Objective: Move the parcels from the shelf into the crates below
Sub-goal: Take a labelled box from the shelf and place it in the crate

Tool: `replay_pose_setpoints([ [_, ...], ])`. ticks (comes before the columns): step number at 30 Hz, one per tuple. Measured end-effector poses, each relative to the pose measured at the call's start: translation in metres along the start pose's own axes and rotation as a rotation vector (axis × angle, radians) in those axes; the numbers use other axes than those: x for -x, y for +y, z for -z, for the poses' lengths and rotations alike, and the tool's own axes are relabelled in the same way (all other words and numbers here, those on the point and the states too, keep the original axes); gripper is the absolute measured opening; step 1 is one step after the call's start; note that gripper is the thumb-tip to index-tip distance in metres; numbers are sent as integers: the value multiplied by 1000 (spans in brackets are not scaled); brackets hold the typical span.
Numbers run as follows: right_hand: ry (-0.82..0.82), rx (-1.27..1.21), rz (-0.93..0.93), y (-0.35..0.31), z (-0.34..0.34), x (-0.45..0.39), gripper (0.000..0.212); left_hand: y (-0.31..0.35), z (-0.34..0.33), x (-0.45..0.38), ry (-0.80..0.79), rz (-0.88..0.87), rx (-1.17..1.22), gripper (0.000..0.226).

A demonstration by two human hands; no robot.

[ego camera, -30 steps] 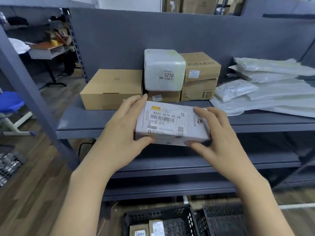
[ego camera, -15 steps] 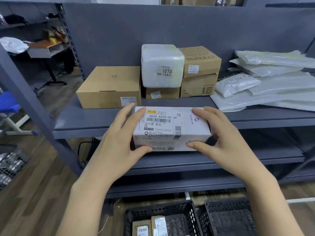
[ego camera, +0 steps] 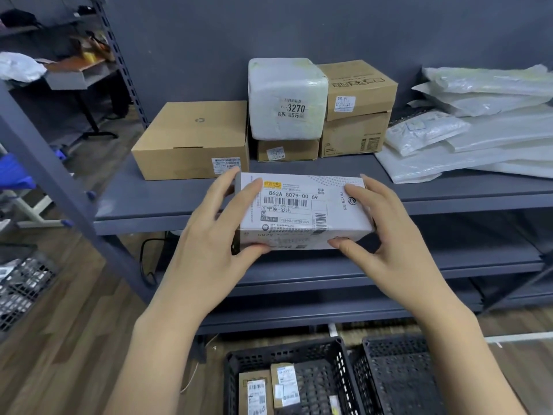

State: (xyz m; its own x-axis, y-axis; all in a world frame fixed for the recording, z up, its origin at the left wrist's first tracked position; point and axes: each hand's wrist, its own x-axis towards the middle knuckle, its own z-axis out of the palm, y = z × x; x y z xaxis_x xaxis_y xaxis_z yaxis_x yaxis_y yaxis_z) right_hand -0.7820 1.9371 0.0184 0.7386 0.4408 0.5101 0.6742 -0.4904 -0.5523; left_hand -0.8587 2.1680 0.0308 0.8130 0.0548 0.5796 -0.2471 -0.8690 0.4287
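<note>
Fingers of the left hand (ego camera: 209, 235) and right hand (ego camera: 386, 235) clamp the 2 short ends of the white parcel (ego camera: 302, 211), likely for steady lowering. It hangs off the shelf (ego camera: 155, 199), above the crates (ego camera: 287, 354), label up, long axis left-right.

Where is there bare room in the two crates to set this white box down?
The right crate shows only bare mesh. The left crate is crowded at its left by two small labelled parcels, with bare mesh right of them. Both hands, left hand and right hand, hold the white box.
</note>
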Motion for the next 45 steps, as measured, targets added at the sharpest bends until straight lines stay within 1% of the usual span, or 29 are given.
replay_pose_setpoints([
  [2,-3,4,2,1,0,1,62,0,2,0,-15,14,-1,82],
  [6,20,-2,21,-3,-3,5,58,2,8,3,-68,114,-17,80],
  [10,-17,37,53,-6,-7,11,72,0,7,9,-106,165,18,81],
  [12,-52,49,40,-6,-10,17,79,-2,4,13,-126,161,29,81],
  [15,-83,77,2,-5,-19,30,83,-8,-2,21,-161,150,61,81],
  [17,-86,106,-34,-4,-26,41,81,-12,-10,29,-192,144,97,80],
  [20,-102,150,-116,1,-36,63,69,-19,-24,47,-243,119,115,77],
  [22,-132,188,-166,7,-44,78,64,-23,-35,60,-278,111,94,75],
  [23,-151,200,-189,10,-48,86,65,-25,-42,67,-290,109,75,75],
  [27,-267,208,-275,26,-71,119,84,-36,-72,101,-371,100,35,75],
  [31,-372,173,-404,53,-106,170,89,-48,-111,149,-566,185,69,72],
  [35,-517,146,-503,82,-141,234,90,-51,-155,215,-669,277,81,70],
  [39,-630,114,-591,108,-171,296,87,-54,-198,280,-801,332,29,71],
  [42,-714,132,-589,131,-187,335,85,-57,-232,322,-857,322,23,76],
  [45,-748,179,-549,156,-199,366,83,-59,-268,354,-913,289,-21,80],
])
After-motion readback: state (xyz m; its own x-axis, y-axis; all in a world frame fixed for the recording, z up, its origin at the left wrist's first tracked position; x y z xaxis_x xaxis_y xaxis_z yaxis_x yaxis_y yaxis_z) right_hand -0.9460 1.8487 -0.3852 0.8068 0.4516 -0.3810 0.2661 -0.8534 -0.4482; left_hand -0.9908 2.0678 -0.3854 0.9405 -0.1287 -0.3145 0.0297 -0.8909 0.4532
